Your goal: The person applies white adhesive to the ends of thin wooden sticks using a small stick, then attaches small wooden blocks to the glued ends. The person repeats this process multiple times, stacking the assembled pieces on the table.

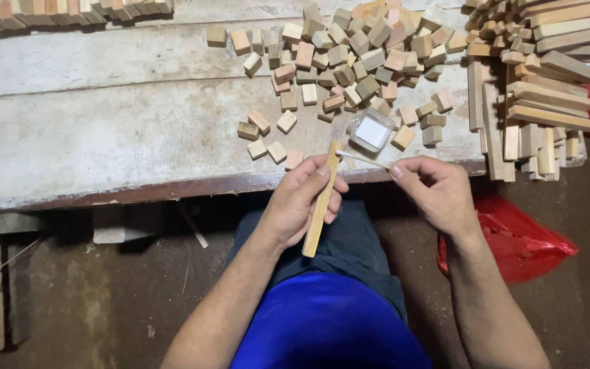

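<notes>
Holding a long wooden strip [321, 201] in the left hand [302, 201], fingers curled round its middle, the strip running slantwise past the desk's [104, 137] near edge, top end lying over the boards, bottom end hanging over the lap. Pinching a thin pale stick [361, 160] between thumb and fingertips of the right hand [435, 191], its far tip touching the strip's upper end, just right of the left thumb. Sitting just beyond the stick, near the desk's front edge: a small square clear dish [371, 130] with white contents. Lying scattered across the desk's far right part: many small wooden blocks [356, 61]. Piling up at the right edge: longer wooden slats [548, 75]. Showing below that edge: a red plastic bag [520, 242].
</notes>
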